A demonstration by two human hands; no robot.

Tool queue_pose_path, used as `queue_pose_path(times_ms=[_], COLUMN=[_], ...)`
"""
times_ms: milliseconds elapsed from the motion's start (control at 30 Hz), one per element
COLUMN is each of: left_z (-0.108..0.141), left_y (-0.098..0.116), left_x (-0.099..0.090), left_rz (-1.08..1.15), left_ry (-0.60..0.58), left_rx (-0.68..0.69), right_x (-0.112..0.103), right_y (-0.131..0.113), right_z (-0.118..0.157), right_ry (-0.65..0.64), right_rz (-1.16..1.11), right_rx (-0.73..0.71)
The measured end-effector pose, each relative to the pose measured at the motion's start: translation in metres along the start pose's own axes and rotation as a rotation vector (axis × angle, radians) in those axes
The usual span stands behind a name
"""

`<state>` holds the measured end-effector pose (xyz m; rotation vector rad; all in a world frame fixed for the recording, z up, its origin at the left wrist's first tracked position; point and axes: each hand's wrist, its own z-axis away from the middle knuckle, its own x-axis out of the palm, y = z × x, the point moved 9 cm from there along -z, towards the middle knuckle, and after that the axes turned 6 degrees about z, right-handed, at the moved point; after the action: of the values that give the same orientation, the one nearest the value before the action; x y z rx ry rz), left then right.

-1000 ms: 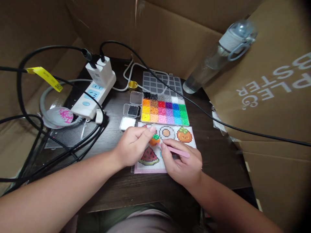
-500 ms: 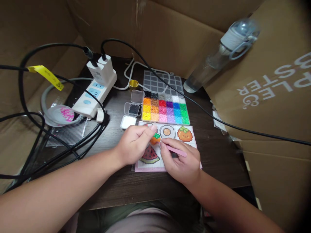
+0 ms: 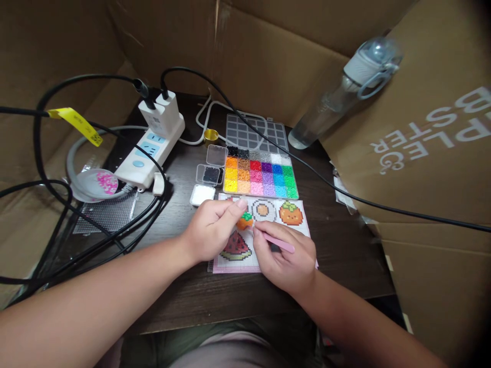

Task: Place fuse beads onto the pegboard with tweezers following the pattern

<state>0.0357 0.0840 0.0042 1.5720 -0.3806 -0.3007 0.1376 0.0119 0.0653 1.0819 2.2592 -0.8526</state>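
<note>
Between thumb and fingers, my left hand [image 3: 213, 225] pinches a small orange bead piece [image 3: 244, 222] with a green top. My right hand [image 3: 286, 253] grips pink tweezers [image 3: 278, 241], their tip at the right edge of that piece; the exact contact is too small to make out. Under both hands lies a pattern sheet [image 3: 264, 260] printed with a watermelon slice, a fried egg and an orange persimmon. Just beyond it sits a bead box [image 3: 263, 174], its compartments filled with beads of several colours.
Small clear boxes of white beads [image 3: 202, 194] and black beads [image 3: 210, 175] stand left of the bead box. A power strip [image 3: 149, 153] with black cables is at the left, near a dish of pink beads [image 3: 94, 185]. A water bottle [image 3: 345, 92] leans at the right against cardboard.
The camera view has shifted slightly. Both hands keep their grips and almost the same positions, with the tweezers' tip still at the orange piece.
</note>
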Motion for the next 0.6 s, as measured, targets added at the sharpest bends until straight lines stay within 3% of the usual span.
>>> queue_pose_path(times_ms=[167, 300, 467, 600], left_z=[0.001, 0.001, 0.000, -0.001], left_y=[-0.002, -0.004, -0.003, -0.001], left_x=[-0.001, -0.001, -0.001, 0.001], left_rz=[-0.008, -0.026, -0.034, -0.016], left_ry=[0.002, -0.004, -0.007, -0.021], left_rx=[-0.009, -0.026, -0.032, -0.027], right_x=[-0.016, -0.022, 0.010, 0.043], right_y=[0.007, 0.036, 0.093, 0.120], right_z=[-0.003, -0.020, -0.052, -0.063], right_ry=[0.089, 0.150, 0.093, 0.059], right_rz=[0.013, -0.058, -0.248, -0.341], right_rx=[0.068, 0.238, 0.530, 0.668])
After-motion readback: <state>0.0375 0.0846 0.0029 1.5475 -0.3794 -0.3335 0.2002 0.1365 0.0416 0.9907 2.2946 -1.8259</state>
